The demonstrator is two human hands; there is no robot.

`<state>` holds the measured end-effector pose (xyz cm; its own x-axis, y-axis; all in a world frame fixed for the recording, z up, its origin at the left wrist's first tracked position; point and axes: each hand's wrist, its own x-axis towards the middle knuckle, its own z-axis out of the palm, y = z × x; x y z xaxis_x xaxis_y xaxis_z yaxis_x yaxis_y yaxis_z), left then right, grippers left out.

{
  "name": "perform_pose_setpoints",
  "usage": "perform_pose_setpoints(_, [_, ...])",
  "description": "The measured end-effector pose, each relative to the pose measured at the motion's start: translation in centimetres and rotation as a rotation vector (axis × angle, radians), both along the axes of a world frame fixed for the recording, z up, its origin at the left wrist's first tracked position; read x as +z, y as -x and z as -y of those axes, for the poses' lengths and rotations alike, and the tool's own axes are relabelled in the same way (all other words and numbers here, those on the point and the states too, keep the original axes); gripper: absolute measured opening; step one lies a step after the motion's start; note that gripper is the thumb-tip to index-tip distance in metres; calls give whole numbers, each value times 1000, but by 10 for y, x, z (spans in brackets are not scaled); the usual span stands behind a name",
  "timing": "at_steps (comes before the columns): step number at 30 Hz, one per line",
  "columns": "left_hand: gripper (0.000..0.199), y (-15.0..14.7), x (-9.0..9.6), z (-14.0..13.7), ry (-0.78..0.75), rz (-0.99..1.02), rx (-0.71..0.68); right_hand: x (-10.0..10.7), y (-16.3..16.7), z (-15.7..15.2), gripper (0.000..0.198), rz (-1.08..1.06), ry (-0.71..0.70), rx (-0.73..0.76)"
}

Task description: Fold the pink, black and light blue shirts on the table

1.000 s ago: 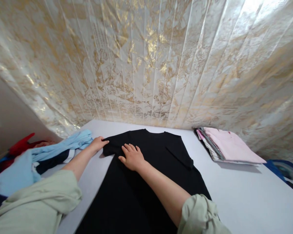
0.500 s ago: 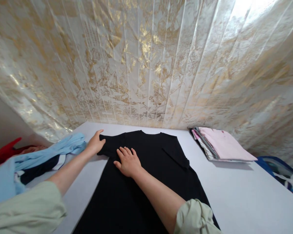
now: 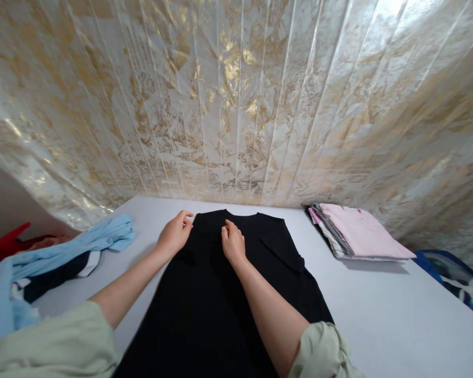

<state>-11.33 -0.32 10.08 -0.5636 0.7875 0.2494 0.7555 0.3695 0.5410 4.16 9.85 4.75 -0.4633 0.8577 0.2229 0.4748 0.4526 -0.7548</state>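
A black T-shirt [image 3: 236, 315] lies spread on the white table, neckline at the far side. Its right sleeve [image 3: 283, 254] is folded in over the body, and the left sleeve is also turned inward, its edges hard to make out in the black cloth. My left hand [image 3: 174, 235] is at the shirt's left shoulder edge, fingers bent, with a gap between thumb and fingertips. Over the upper chest my right hand [image 3: 233, 242] is closed, its curled fingers apparently gripping the dark cloth; the fingertips are partly hidden.
A stack of folded clothes [image 3: 358, 231], pink on top, sits at the table's far right. Loose light blue clothing [image 3: 71, 249] and a dark piece with white trim [image 3: 61, 275] lie at the left, with a red item [image 3: 8, 242] behind. A blue bag [image 3: 453, 278] stands beyond the right edge.
The left sleeve, stretched outward before, is now folded in. My left hand has moved right from the cuff to the shoulder. My right hand has gone from lying flat to curled, slightly further right.
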Motion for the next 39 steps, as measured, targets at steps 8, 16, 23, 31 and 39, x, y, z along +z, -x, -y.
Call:
perform_pose_setpoints(8, [13, 26, -40, -17, 169, 62, 67, 4, 2, 10, 36, 244, -179, 139])
perform_pose_setpoints(16, [26, 24, -42, 27, 75, 75, -79, 6, 1, 7, 31, 104, -126, 117])
perform_pose_setpoints(23, [33, 10, -53, 66, 4, -33, -295, 3, 5, 8, 37, 221, -155, 179])
perform_pose_setpoints(31, [30, -1, -46, 59, -31, -149, -272, -6, 3, 1, 24, 1, -112, 187])
perform_pose_setpoints(39, [22, 4, -47, 74, 14, -260, -312, -11, 6, -8, 30, -81, -61, 158])
